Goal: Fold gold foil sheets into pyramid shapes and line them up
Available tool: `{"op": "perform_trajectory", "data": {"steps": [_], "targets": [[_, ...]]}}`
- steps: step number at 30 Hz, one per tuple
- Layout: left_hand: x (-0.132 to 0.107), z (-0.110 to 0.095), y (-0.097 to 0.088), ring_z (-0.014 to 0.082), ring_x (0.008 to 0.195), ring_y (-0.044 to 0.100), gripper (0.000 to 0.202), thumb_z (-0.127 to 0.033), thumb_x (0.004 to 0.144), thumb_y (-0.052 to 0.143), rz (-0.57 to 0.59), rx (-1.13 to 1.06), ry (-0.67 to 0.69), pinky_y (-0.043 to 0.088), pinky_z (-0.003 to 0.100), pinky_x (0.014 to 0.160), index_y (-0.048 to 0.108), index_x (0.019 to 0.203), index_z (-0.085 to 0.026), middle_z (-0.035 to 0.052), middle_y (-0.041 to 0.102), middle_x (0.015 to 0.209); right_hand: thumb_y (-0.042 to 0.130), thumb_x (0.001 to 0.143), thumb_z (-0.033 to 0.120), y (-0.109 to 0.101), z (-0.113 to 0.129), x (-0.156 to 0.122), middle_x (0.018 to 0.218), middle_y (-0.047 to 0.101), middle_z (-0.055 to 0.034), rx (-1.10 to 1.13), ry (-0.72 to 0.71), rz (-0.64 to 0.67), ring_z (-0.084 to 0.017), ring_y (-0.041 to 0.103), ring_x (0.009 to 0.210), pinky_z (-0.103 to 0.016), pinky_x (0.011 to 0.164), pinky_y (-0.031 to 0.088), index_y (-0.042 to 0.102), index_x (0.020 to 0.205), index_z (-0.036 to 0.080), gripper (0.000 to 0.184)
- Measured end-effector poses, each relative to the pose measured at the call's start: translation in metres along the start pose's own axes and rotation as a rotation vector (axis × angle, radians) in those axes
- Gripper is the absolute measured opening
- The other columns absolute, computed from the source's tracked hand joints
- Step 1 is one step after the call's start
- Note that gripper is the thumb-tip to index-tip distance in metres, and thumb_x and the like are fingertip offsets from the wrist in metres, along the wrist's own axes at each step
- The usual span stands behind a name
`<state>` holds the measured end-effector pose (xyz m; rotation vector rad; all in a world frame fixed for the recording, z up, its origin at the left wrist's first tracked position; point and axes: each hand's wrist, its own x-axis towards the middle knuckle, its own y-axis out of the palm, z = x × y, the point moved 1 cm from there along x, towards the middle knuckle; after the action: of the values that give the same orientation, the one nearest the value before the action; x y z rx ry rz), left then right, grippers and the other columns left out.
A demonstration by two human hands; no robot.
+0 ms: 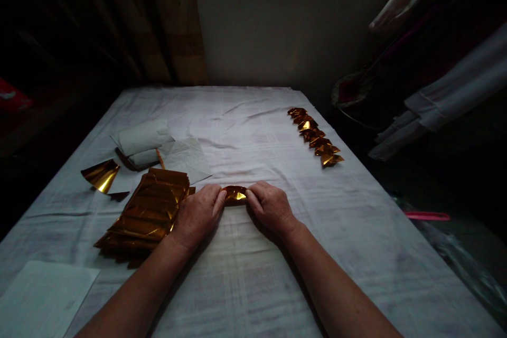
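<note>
I see the foil piece (235,195) pinched btwn both hands on the cloth (253,253): left hand (198,214) and right hand (269,206) closed on its ends (foil stack (148,211) just left).

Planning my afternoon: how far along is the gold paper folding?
Done: a row of folded gold pieces lies at the far right of the cloth. In hand: the left hand and right hand pinch one gold foil piece between their fingers. Left: a thick stack of gold sheets beside the left hand, plus a loose gold sheet further left. Most probably lies ahead.
</note>
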<state>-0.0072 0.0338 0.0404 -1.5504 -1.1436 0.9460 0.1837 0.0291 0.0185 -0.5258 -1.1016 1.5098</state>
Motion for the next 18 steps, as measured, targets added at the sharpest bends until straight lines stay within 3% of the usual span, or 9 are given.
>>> {"op": "perform_trajectory", "data": {"steps": [11, 18], "targets": [[0.0022, 0.0037, 0.0056, 0.0182, 0.081, 0.064, 0.027, -0.030, 0.100, 0.035, -0.104, -0.120, 0.028, 0.044, 0.027, 0.072, 0.056, 0.085, -0.022, 0.0035, 0.068, 0.088, 0.045, 0.097, 0.025, -0.0003, 0.0002, -0.0014, 0.075, 0.061, -0.0017, 0.051, -0.127, 0.025, -0.014, 0.055, 0.069, -0.025, 0.067, 0.038, 0.062, 0.075, 0.021, 0.028], [-0.0017, 0.0011, 0.0059, 0.0172, 0.077, 0.062, 0.027, -0.029, 0.099, 0.034, -0.089, -0.150, 0.120, 0.045, 0.026, 0.069, 0.057, 0.086, -0.022, 0.0030, 0.065, 0.085, 0.044, 0.096, 0.023, 0.0004, -0.0020, -0.0014, 0.078, 0.064, -0.0031, 0.122, -0.064, -0.028, -0.015, 0.059, 0.074, -0.025, 0.070, 0.041, 0.065, 0.079, 0.020, 0.027]]}}
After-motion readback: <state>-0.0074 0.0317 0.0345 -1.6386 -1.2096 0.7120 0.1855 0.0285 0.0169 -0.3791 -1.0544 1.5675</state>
